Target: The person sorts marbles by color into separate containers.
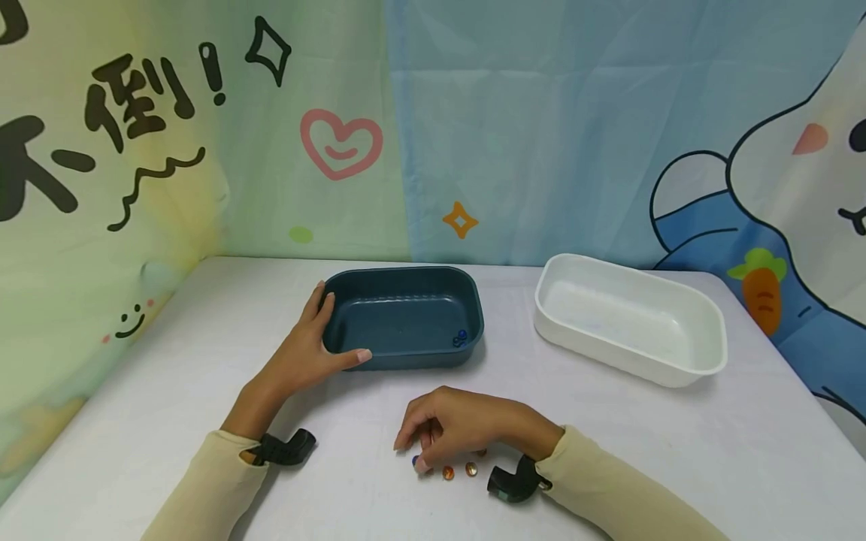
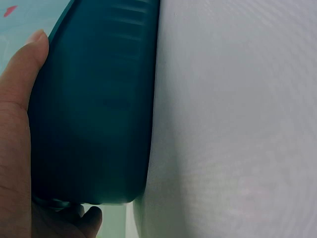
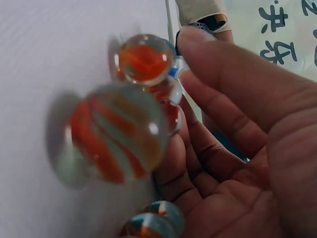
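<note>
A dark blue plastic tray [image 1: 399, 361] stands at the back of the white table. My left hand [image 1: 307, 347] grips its left end, thumb along the front rim and fingers round the side; the left wrist view has the thumb [image 2: 30, 62] on the rim. A few small blue marbles [image 1: 461, 339] lie in the tray's right front corner. Low over the table, my right hand [image 1: 463, 424] pinches a blue marble [image 1: 416, 460] between thumb and finger. Orange-streaked clear marbles [image 3: 119, 134] lie close beside it, partly hidden by the hand in the head view.
A white plastic tray [image 1: 629, 358] stands at the back right, set at an angle. Behind the table hangs a printed cloth [image 1: 528, 150]. Two marbles with teal and orange bands [image 3: 153, 223] show at the bottom of the right wrist view.
</note>
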